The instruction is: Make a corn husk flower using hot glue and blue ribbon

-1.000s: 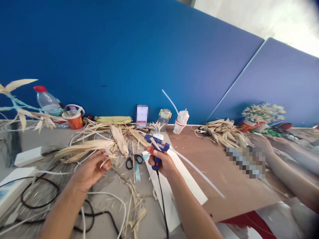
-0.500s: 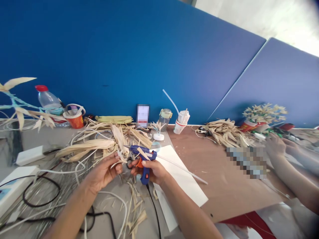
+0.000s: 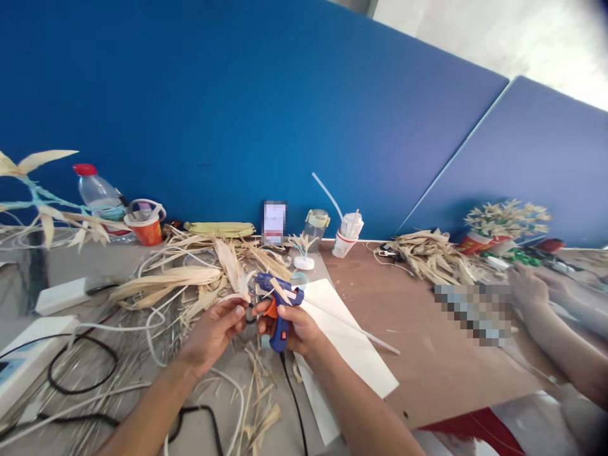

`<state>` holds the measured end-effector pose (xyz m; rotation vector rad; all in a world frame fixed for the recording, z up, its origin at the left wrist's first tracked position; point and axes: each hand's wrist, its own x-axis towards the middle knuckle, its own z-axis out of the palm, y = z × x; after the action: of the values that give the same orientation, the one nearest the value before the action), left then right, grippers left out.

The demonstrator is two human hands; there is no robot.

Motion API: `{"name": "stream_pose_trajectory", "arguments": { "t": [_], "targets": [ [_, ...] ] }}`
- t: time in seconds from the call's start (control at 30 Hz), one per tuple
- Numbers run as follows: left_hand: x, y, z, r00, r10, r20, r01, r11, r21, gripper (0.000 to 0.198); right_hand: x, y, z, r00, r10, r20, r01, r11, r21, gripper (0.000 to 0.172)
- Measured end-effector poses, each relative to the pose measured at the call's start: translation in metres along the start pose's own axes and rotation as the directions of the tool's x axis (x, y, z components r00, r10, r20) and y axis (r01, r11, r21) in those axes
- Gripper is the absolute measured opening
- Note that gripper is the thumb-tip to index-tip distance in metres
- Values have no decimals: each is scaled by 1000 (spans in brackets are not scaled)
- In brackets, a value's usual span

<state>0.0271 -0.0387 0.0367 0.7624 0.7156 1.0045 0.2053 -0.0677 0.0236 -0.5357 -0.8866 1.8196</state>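
Observation:
My right hand (image 3: 299, 326) is wrapped round a blue hot glue gun (image 3: 279, 335) with an orange trigger. Its nozzle points left, and a long clear glue stick (image 3: 356, 327) sticks out of its back over white paper (image 3: 351, 367). Close to the nozzle, my left hand (image 3: 216, 332) pinches a pale strip of corn husk (image 3: 232, 296) between thumb and fingers. A small dark, round thing (image 3: 250, 312) shows between the two hands; I cannot make out its kind. Dried corn husks (image 3: 190, 278) lie heaped just beyond my left hand.
White power strips (image 3: 35, 354) and cables lie at left, near a plastic bottle (image 3: 97, 193) and a red cup (image 3: 148, 233). A phone (image 3: 274, 221), a jar (image 3: 316, 225) and a white cup (image 3: 342, 244) stand by the blue partition. Another person's hands (image 3: 529, 288) are at right.
My left hand has moved right and slightly up, bringing its fingertips nearer the glue gun. The gun has shifted a little to the right, with its nozzle tilted up more.

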Motion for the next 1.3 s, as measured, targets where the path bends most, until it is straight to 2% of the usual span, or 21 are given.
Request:
{"name": "stream_pose_trajectory", "arguments": {
  "t": [0.33,0.57,0.63,0.8,0.93,1.07,1.2,1.3],
  "targets": [
    [1,-2,3,998,68,-2,-67,998,21,20,3,9,4,998,11,-56,-12,1000,-9,36],
    [0,-5,3,996,90,-30,-91,995,-49,17,4,11,2,998,38,-46,-38,999,0,43],
    [-1,-3,4,991,122,-47,-125,989,-74,16,2,7,4,996,31,-79,-33,999,-17,42],
    [-1,4,5,986,156,-67,-161,985,-70,16,-1,-3,6,969,-73,-235,61,996,-60,31],
    [2,1,2,974,208,-90,-206,978,30,20,-1,-5,5,960,-113,-258,99,993,-66,28],
    [7,-7,-6,945,286,-159,-245,940,239,22,0,-3,8,941,-193,-278,161,978,-133,26],
    [9,-11,-10,913,371,-172,-275,868,413,21,-3,-3,12,940,-276,-201,226,944,-240,29],
    [6,-7,-8,888,439,-137,-326,811,485,21,-8,-6,11,948,-283,-146,223,916,-333,31]
  ]
}}
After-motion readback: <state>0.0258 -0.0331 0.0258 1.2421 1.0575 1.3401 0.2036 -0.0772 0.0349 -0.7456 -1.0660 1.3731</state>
